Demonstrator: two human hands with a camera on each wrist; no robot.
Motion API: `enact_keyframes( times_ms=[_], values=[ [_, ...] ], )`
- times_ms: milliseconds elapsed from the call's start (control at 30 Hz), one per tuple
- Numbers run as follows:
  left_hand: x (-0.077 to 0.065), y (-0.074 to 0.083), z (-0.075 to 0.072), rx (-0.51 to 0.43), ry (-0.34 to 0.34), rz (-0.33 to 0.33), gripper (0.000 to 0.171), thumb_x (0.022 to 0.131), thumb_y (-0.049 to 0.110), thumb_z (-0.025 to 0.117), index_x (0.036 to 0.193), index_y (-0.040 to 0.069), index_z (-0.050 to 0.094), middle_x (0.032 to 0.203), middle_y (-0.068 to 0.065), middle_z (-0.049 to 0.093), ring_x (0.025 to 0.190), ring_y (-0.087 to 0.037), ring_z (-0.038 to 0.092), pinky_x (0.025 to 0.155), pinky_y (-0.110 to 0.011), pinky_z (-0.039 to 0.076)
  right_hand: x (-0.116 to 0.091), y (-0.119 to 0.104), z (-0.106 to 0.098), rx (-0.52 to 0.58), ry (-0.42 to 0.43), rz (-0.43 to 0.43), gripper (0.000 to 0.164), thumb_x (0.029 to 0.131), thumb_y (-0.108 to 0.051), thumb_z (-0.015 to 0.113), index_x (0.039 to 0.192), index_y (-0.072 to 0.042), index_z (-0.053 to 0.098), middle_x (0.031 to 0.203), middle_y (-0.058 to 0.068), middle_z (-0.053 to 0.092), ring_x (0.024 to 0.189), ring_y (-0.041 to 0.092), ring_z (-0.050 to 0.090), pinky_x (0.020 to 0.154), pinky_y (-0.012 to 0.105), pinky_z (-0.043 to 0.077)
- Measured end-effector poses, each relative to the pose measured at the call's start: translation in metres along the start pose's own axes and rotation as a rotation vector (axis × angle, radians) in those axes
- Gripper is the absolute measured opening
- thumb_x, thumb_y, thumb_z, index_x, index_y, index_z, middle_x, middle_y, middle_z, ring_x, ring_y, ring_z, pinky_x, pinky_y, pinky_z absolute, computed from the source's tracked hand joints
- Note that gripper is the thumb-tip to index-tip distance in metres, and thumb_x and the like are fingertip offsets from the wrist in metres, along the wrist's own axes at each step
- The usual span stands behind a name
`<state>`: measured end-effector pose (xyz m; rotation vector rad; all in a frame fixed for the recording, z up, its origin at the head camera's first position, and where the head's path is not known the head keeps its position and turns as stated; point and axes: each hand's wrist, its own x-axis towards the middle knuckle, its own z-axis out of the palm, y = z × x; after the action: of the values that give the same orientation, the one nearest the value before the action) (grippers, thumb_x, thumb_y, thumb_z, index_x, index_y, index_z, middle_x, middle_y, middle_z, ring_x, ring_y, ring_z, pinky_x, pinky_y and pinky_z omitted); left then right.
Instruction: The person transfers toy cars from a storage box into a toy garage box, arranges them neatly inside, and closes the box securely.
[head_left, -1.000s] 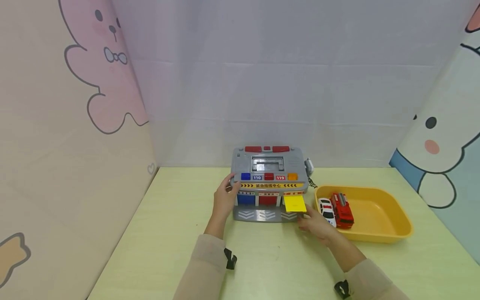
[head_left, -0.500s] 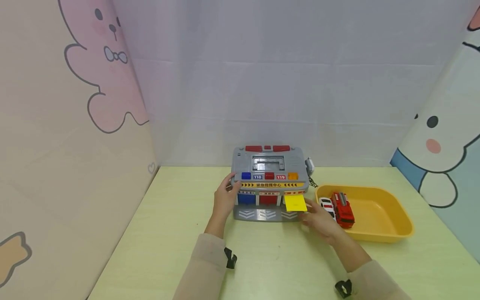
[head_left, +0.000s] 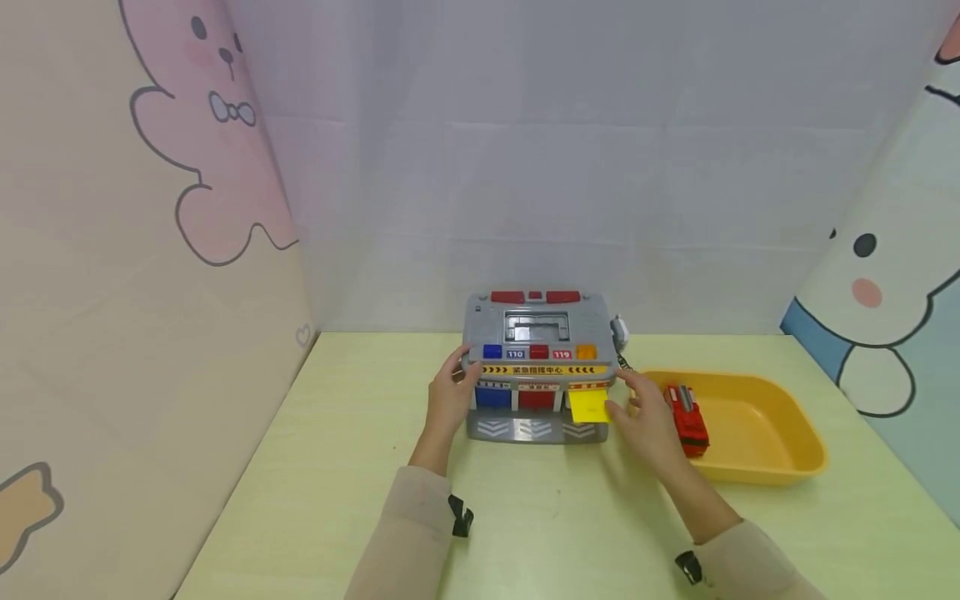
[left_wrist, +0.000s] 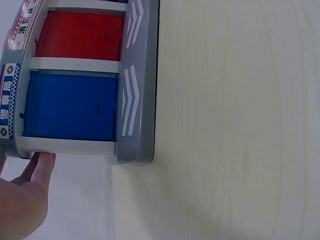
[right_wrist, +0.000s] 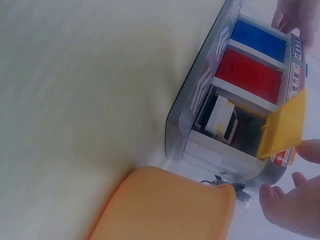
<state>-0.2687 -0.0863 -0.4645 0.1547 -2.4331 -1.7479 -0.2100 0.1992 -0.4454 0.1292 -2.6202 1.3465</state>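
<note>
A grey toy emergency station (head_left: pixel 536 429) with blue and red garage doors stands on the table. Its yellow door (right_wrist: pixel 285 125) is swung up, and a white toy vehicle (right_wrist: pixel 220 117) sits inside that bay. My left hand (head_left: pixel 448 400) holds the station's front left corner, thumb at the front and fingers against the side. At the right, my right hand (head_left: pixel 648 425) has its thumb right at the edge of the yellow door. Its fingers, loosely bent, reach beside the station's right wall.
A yellow tray (head_left: pixel 750 425) stands right of the station, with a red toy fire truck (head_left: pixel 687 421) in it. A white handset (head_left: pixel 618 332) on a coiled cord hangs at the station's right side. A pale curtain is behind.
My right hand has moved up from below the yellow door to the door's right edge, now covering the white car in the tray. The left hand has stayed in place.
</note>
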Motion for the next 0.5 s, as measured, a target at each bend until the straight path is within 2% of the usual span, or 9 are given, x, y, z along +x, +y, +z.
enact_keyframes(
  times_ms=[100,300,500],
  values=[
    [0.0,-0.001,0.001,-0.004,-0.003,0.001,0.046,0.098,0.036,0.059,0.141,0.025,0.052,0.13,-0.013,0.058,0.119,-0.03,0.055,0.096,-0.049,0.047,0.001,-0.003,0.001,-0.086,0.004,-0.047,0.053,0.09,-0.003,0.067,0.14,0.0,0.047,0.146,0.024,0.035,0.122,0.047,0.043,0.098,0.06,0.04],
    [0.001,-0.001,0.001,0.004,0.004,-0.009,0.045,0.098,0.036,0.059,0.141,0.026,0.052,0.13,-0.012,0.059,0.118,-0.029,0.056,0.096,-0.049,0.047,0.006,-0.008,0.001,-0.23,-0.044,-0.137,0.058,0.087,-0.005,0.073,0.14,-0.001,0.049,0.149,0.02,0.032,0.13,0.042,0.035,0.101,0.058,0.038],
    [0.001,0.0,0.002,0.005,0.004,-0.014,0.045,0.098,0.037,0.059,0.141,0.026,0.052,0.13,-0.012,0.059,0.118,-0.029,0.055,0.096,-0.049,0.047,0.013,-0.004,0.006,-0.395,-0.042,-0.347,0.057,0.08,-0.005,0.081,0.132,-0.001,0.057,0.136,0.02,0.044,0.12,0.041,0.044,0.097,0.056,0.043]
  ],
)
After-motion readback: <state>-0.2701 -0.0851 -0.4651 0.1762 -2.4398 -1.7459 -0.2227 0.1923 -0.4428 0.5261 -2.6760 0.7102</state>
